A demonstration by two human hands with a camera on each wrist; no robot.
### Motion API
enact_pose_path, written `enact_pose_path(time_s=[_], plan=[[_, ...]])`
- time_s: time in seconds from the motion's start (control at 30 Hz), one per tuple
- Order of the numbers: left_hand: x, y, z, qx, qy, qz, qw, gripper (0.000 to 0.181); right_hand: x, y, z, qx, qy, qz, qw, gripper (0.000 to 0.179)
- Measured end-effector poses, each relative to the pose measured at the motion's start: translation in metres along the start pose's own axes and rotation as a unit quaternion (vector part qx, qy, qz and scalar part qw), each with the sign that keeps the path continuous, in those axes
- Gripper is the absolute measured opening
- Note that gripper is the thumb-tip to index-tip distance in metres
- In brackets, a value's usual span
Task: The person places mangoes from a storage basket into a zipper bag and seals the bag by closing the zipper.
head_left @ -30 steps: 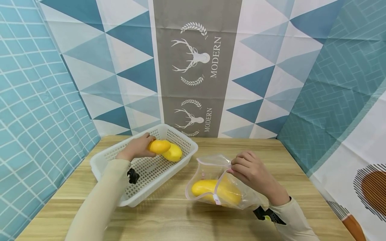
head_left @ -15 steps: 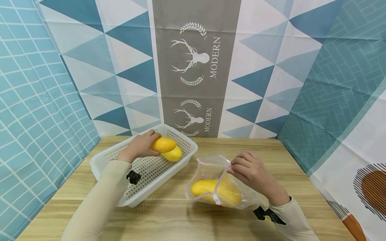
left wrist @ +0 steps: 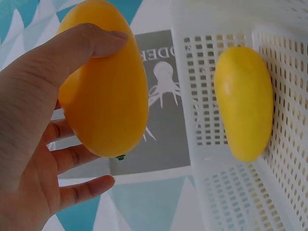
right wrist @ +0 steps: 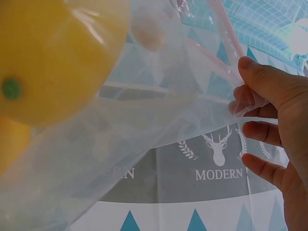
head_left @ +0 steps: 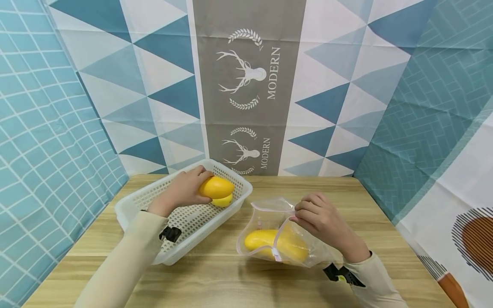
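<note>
My left hand grips an orange-yellow mango above the basket's far right end. In the left wrist view the thumb lies across this mango, its small green stem end downward. A yellower mango lies in the white basket, partly hidden behind the held one in the head view. My right hand pinches the rim of a clear zip bag, whose mouth gapes leftward. Yellow mango shows inside; the right wrist view shows a green stem end and more yellow beneath, number unclear.
The perforated basket stands on the left of the wooden table, its long side slanting toward the bag. Patterned cloth walls rise at the back and both sides.
My left hand has carried the orange-yellow mango rightward, so it now covers more of the yellow mango in the basket. The right hand and bag have stayed in place.
</note>
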State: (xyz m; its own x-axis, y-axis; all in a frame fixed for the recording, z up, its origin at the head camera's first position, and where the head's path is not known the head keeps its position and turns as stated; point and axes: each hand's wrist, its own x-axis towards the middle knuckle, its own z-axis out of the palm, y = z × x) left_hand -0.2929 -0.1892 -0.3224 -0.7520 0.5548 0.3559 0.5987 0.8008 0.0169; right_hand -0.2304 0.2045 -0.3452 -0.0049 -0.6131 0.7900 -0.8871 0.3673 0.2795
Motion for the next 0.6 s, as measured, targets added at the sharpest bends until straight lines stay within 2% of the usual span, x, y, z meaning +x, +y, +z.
enact_pose_path(time_s=[0.23,0.43,0.6], plan=[[-0.006,0.012,-0.001,-0.004,0.045,0.033,0.9985,0.062,-0.001,0.0,0.0,-0.001,-0.002,0.003,1.0,0.036],[-0.012,0.028,-0.003,-0.001,0.078,0.06,0.9951,0.063,0.0,0.0,0.0,0.001,-0.002,0.004,1.0,0.036],[-0.017,0.041,-0.001,-0.015,0.102,0.082,0.9912,0.065,-0.001,0.0,0.0,0.001,-0.001,0.006,1.0,0.035]])
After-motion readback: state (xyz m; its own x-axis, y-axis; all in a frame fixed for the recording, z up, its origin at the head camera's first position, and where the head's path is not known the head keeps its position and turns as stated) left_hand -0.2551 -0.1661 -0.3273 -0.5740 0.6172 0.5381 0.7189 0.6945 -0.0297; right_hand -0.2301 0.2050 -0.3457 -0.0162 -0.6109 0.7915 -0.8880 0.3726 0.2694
